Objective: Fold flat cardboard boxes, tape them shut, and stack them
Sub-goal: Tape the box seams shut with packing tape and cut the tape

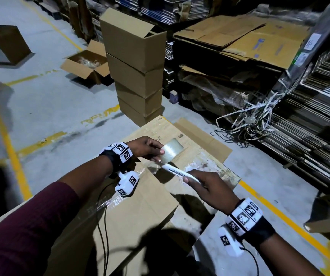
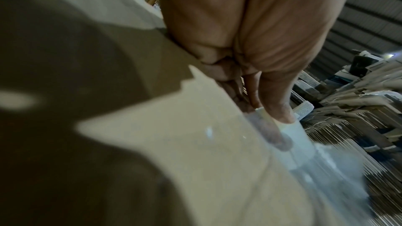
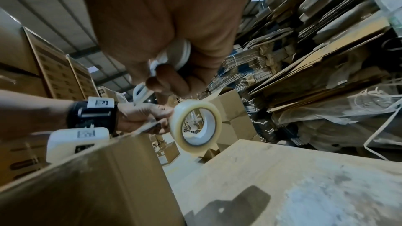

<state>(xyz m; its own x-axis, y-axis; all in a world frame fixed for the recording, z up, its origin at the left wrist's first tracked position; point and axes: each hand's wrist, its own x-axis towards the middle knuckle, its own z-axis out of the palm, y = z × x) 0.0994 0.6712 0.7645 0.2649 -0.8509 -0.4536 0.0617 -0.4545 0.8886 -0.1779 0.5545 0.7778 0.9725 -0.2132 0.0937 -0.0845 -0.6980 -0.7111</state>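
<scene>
Just beyond box (image 1: 120, 206) edge: tape roll (image 1: 169, 153) pinched in left hand (image 1: 146, 148). Right hand (image 1: 209, 188) gripping cutter (image 1: 177, 172), long axis pointing toward tape strip under roll, nearly touching.

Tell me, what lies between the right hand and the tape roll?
The white utility knife: the right hand grips it, its tip reaching just under the tape roll held by the left hand. Head view.
</scene>
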